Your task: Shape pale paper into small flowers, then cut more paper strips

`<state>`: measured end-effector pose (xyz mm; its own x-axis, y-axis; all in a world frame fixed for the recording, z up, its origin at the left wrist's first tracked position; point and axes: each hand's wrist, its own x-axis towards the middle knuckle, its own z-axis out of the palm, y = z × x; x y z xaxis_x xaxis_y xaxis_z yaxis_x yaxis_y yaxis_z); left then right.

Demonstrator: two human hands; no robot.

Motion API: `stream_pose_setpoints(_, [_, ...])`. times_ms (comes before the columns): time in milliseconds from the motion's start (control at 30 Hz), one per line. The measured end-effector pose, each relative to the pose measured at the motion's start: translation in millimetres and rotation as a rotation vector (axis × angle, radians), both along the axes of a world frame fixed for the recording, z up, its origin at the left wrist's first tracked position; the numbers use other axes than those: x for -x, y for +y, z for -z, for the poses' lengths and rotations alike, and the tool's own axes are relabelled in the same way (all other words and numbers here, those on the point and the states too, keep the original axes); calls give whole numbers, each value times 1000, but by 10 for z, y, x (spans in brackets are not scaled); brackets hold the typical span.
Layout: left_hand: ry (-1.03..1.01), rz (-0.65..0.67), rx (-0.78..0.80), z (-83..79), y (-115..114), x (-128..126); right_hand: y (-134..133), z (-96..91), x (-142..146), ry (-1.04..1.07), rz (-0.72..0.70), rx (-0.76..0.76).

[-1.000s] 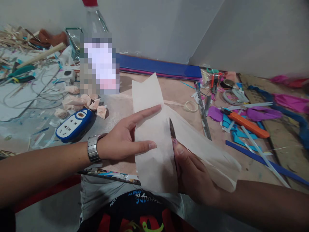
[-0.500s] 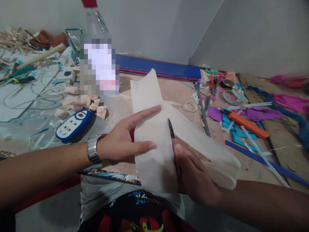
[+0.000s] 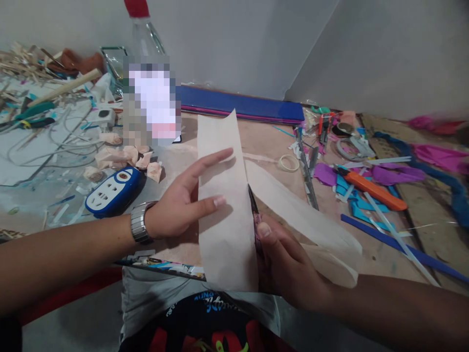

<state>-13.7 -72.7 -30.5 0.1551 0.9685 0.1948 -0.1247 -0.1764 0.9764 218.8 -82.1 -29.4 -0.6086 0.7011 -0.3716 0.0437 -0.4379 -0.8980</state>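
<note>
A long strip of pale cream paper (image 3: 225, 244) stands out over the table's front edge, partly cut along its right side. My left hand (image 3: 183, 208) is on its left edge, thumb and index finger stretched across the front and the other fingers hidden behind it. My right hand (image 3: 282, 254) grips scissors (image 3: 253, 201), their dark blades at the cut and their handles mostly covered by my fingers. The cut-off side of the paper (image 3: 308, 210) curls away to the right, over my right hand and wrist.
Left lie a blue-and-white power strip (image 3: 115, 192), crumpled peach paper pieces (image 3: 115, 156) and cables. A bottle (image 3: 144, 36) stands behind a blurred patch. Tape roll (image 3: 288, 163), orange cutter (image 3: 375, 188), metal ruler (image 3: 307, 168) and coloured scraps lie right. A flat blue stack (image 3: 242, 103) borders the wall.
The scissors and my right hand have shifted a little left, with the blade tips now at the cut. My left hand has slid slightly left and its fingers reach less far across the paper.
</note>
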Motion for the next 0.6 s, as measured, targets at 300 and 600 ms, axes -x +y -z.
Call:
stream_pose_setpoints(300, [-88,-196,77,34,146,61,27,25,12,110,-109,-121])
stream_pose_setpoints(600, [19,-141,53,5,107,59,1,10,8,136,-161,66])
